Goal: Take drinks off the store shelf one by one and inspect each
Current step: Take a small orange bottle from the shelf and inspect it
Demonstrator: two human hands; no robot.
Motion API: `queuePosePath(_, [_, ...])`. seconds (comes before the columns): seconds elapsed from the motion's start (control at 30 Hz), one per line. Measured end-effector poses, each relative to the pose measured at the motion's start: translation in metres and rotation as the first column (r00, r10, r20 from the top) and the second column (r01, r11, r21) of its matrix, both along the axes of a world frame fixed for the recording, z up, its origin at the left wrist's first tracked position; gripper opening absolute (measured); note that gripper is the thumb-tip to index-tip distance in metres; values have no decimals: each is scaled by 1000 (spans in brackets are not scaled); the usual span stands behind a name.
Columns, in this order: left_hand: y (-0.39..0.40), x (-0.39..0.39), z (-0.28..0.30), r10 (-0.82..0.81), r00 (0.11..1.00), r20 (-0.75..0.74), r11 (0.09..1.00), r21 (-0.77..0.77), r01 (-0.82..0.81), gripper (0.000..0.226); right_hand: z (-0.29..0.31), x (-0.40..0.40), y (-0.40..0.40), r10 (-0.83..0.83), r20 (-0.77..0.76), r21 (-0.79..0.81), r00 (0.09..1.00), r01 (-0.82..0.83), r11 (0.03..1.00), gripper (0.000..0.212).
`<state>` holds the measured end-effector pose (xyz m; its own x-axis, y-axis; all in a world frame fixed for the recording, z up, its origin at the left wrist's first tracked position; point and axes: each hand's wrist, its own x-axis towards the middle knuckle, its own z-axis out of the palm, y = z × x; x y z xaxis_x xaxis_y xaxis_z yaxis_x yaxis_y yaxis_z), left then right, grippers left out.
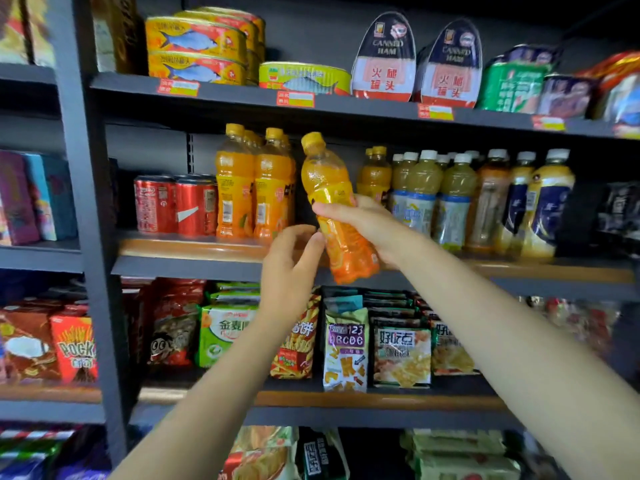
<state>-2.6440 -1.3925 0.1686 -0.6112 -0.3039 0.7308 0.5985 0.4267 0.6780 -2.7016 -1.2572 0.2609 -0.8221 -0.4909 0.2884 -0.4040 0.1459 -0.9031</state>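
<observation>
Gripping the orange bottle at mid-body, cap tilted up-left, the right hand held it; the left hand, fingers relaxed, touched its lower left side.

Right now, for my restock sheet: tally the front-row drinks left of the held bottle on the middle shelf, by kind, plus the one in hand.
Red cans: 2
Shelved orange bottles: 2
Held orange bottle, gripped by the right hand: 1
Total: 5
</observation>
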Motion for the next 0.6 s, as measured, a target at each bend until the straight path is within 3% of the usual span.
queuePosePath(0.07, [18,26,-13,-213,975,68,953,235,192,25,-22,23,-1,28,24,-142,999,-24,990,29])
queuePosePath(0.13, [26,40,-31,-291,954,72,910,328,253,38,-45,42,-3,46,66,-260,997,-27,965,25])
queuePosePath(0.2, [28,49,-48,-363,929,79,855,423,298,48,-65,58,-6,37,104,-314,994,-3,949,45])
queuePosePath(0.3, [21,63,-68,-447,888,111,776,541,323,41,-92,73,-8,47,146,-332,988,5,943,76])
queuePosePath(0.47, [9,87,-99,-751,649,120,515,722,462,52,-139,92,-9,172,225,-379,959,-76,922,47])
queuePosePath(0.53, [5,93,-108,-762,618,190,522,745,415,50,-157,98,-11,174,235,-385,956,-73,920,37])
queuePosePath(0.6, [1,97,-117,-704,638,312,625,700,346,49,-170,102,-15,101,211,-346,972,-22,938,35])
